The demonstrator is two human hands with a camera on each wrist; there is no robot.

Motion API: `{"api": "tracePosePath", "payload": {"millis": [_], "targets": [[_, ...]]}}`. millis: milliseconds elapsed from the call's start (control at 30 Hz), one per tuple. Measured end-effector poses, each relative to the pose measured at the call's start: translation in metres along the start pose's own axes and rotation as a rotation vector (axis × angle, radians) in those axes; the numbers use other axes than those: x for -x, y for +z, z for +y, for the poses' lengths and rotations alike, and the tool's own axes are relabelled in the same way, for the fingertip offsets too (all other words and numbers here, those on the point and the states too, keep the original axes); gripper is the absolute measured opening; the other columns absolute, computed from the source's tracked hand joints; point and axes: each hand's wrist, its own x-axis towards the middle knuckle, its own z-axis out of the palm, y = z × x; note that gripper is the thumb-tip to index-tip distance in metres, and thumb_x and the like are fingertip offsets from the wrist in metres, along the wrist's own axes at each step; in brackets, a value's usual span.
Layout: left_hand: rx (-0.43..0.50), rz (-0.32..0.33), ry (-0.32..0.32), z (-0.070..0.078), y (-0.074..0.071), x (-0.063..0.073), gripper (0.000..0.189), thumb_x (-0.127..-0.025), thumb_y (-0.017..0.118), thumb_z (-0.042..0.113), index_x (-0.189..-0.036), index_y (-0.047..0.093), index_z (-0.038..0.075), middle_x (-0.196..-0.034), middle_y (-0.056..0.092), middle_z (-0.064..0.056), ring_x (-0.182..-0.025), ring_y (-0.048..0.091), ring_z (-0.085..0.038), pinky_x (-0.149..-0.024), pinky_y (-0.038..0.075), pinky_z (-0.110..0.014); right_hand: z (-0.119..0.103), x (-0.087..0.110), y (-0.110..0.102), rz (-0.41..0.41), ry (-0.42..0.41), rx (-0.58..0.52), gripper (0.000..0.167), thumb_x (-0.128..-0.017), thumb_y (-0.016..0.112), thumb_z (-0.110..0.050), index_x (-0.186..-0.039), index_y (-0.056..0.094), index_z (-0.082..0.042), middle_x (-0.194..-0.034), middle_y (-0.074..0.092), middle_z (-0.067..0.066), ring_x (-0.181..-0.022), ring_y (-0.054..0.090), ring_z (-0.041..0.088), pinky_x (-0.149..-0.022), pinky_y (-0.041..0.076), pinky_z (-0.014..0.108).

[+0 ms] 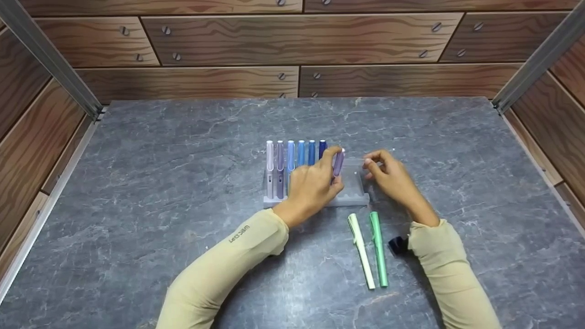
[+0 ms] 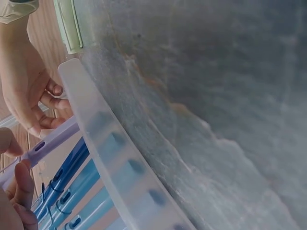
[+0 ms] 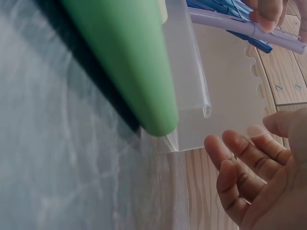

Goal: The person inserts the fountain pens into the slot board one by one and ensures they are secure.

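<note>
My left hand (image 1: 313, 183) pinches a lilac pen (image 1: 338, 163) over a clear plastic pen stand (image 1: 349, 200). In the left wrist view, the lower end of this pen (image 2: 57, 136) meets the stand's front ledge (image 2: 88, 96), beside a dark blue pen (image 2: 72, 158). To the left, several pens in pale lilac, purple (image 1: 280, 183) and shades of blue (image 1: 301, 153) stand in a row, partly hidden by the hand. My right hand (image 1: 393, 178) is at the stand's right side, fingers loosely bent. Its fingertips (image 3: 216, 146) are right at the edge of the clear panel (image 3: 225, 96).
In front of the stand, a pale green pen (image 1: 362, 251) and a green pen (image 1: 379, 251) lie side by side on the grey marbled table (image 1: 183, 155). A small black object (image 1: 397, 245) sits at the right cuff. Wood-patterned walls (image 1: 297, 39) enclose the table.
</note>
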Motion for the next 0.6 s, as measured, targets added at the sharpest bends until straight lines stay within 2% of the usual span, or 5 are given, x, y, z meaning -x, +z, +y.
{"api": "tracePosePath", "payload": {"millis": [233, 467, 600], "targets": [[0.016, -0.032, -0.029, 0.0005, -0.0009, -0.0018, 0.053, -0.079, 0.066, 0.024, -0.128, 0.045, 0.016, -0.083, 0.073, -0.001, -0.046, 0.055, -0.016, -0.041, 0.043, -0.028, 0.0014, -0.0008, -0.0001, -0.002, 0.001, 0.009, 0.027, -0.102, 0.047, -0.019, -0.116, 0.054, 0.002, -0.105, 0.064, 0.022, -0.086, 0.069, 0.034, -0.071, 0.049, 0.017], [0.040, -0.085, -0.061, 0.0000, -0.0015, -0.0049, 0.056, -0.081, 0.067, 0.024, -0.131, 0.044, 0.015, -0.079, 0.071, 0.000, -0.046, 0.053, -0.015, -0.040, 0.040, -0.026, 0.0026, -0.0013, 0.0002, 0.001, -0.013, 0.005, 0.027, -0.102, 0.046, -0.018, -0.116, 0.054, 0.003, -0.105, 0.063, 0.022, -0.085, 0.069, 0.035, -0.073, 0.052, 0.022], [0.043, -0.097, -0.086, 0.0001, -0.0014, -0.0061, 0.057, -0.080, 0.067, 0.025, -0.132, 0.044, 0.016, -0.074, 0.069, 0.001, -0.046, 0.054, -0.015, -0.041, 0.039, -0.027, 0.0029, -0.0014, -0.0003, -0.004, -0.009, 0.012, 0.028, -0.102, 0.046, -0.020, -0.116, 0.054, 0.003, -0.106, 0.063, 0.022, -0.085, 0.069, 0.035, -0.073, 0.051, 0.020]]}}
